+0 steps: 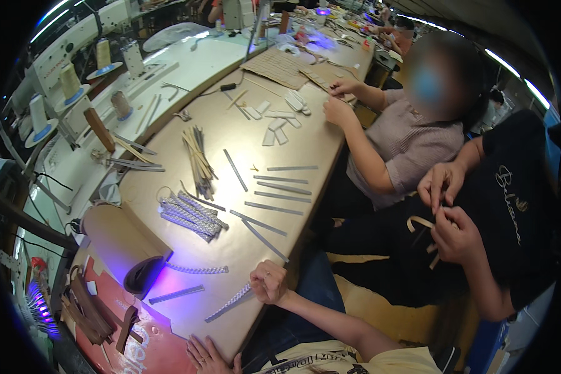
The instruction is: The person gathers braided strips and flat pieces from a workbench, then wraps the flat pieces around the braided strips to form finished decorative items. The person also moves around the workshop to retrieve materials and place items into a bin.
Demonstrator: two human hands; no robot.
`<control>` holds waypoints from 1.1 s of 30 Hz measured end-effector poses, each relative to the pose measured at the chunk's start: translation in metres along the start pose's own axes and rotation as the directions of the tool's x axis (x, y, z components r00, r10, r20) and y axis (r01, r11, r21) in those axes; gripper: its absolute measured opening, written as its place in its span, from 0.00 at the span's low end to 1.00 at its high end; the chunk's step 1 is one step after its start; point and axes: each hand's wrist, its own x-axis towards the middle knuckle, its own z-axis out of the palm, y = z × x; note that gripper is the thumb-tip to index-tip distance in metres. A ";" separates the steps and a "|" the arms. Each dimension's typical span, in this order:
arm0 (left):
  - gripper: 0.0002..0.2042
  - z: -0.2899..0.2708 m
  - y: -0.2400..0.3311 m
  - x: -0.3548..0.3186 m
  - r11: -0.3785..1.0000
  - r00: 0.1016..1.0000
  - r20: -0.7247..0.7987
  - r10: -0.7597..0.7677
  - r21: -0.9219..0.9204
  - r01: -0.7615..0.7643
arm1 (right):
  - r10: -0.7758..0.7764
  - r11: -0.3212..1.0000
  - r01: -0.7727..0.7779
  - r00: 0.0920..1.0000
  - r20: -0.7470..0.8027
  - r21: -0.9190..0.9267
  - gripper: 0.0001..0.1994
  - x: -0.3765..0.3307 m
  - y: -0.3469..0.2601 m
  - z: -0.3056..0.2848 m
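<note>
My right hand is closed at the table's near edge, its fingers curled over the upper end of a silver braided strip. That strip lies slantwise along a flat grey strip. Below it, my left hand rests with fingers spread at the edge of a red sheet, holding nothing. Another short braided strip and a curved braided strip lie a little farther left. Beyond them sits a bundle of silver braided strips. Several flat grey strips are laid out on the tan tabletop.
A rolled brown sheet stands at left, near brown straps on the red sheet. A bundle of thin strips and white pads lie farther off. Two co-workers sit at right, one hand holding a beige strip. Thread cones stand left.
</note>
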 end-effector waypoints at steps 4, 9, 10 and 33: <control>0.46 0.002 0.003 0.001 0.999 0.999 -0.006 -0.034 0.019 0.034 | -0.020 0.996 0.027 0.996 0.086 -0.085 0.13 0.003 0.000 -0.004; 0.44 0.000 0.006 -0.001 0.992 0.997 0.062 -0.050 0.122 0.043 | 0.013 0.996 -0.001 0.990 0.137 -0.084 0.11 0.007 -0.003 -0.006; 0.45 0.000 0.008 -0.001 0.996 0.999 0.022 -0.050 0.080 0.048 | 0.053 0.995 -0.036 0.983 0.176 -0.098 0.10 0.007 -0.004 -0.007; 0.50 0.011 0.001 -0.002 0.994 0.992 -0.112 -0.064 0.084 0.074 | 0.130 0.955 -0.005 0.906 0.402 -0.297 0.14 0.007 -0.001 0.000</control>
